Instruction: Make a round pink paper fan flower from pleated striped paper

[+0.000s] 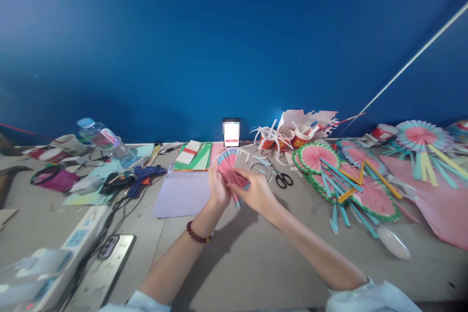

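Observation:
Between my two hands is a pleated pink paper fan point(230, 168) with light-blue edges, partly spread out above the table. My left hand point(218, 187) wraps around its left side, the fingers behind the folds. On the right, my right hand point(256, 189) pinches the lower right pleats between thumb and fingers. Some of the folds are hidden by my hands. Just behind the fan a small lit phone screen point(231, 134) stands against the blue wall. Lavender paper point(179, 195) lies to the left of my left hand, and black-handled scissors point(284, 180) lie to the right of my right hand.
Finished paper fans point(369, 195) with ribbon strips are piled at right, near pink paper point(438, 204) and a white computer mouse-like object point(394, 243). At left are a blue glue gun point(146, 175), a tilted water bottle point(106, 139), a power strip point(80, 239) and a phone point(109, 263).

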Demonstrator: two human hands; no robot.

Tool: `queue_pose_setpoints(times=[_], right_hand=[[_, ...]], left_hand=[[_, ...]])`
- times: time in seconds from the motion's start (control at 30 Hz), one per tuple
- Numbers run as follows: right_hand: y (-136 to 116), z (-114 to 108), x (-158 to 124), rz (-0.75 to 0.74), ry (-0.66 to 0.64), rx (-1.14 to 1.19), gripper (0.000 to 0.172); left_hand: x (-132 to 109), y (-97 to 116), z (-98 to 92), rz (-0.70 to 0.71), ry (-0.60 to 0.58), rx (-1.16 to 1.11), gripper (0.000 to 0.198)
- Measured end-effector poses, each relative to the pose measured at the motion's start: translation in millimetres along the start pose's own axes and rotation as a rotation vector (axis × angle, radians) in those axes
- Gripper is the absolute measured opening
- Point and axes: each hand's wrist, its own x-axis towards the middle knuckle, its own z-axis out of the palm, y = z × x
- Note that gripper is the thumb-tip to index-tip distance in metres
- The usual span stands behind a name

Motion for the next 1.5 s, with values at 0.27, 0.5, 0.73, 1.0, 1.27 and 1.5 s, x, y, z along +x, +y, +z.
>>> queue_pose_setpoints(times=[0.27,0.5,0.73,1.0,1.27,1.5], right_hand=[[4,-7,5,-0.031,0.076,0.070,0.026],[5,-6,5,-0.136,0.182,-0.117,0.020],[6,-14,9,-0.332,0.407,-0.379,0.015],[11,-19,12,-0.344,0.352,-0.375,0.020],[10,-22,14,-0.308,0.336,-0.414,0.017],[15,-28,16,-0.288,0.373,-0.492,0.016]], left_hand=[[-2,8,-1.2,-0.049,-0.270,0.088,0.058],[-5,12,1.5,-0.008,-0.338,0.140,0.066],[-2,14,3.1,0.077,-0.100,0.539,0.041],[2,13,3.1,0.035,-0.082,0.475,0.025],[0,12,3.7,0.014,-0.025,0.488,0.026],[6,15,-0.8,0.022,-0.056,0.459,0.028]])
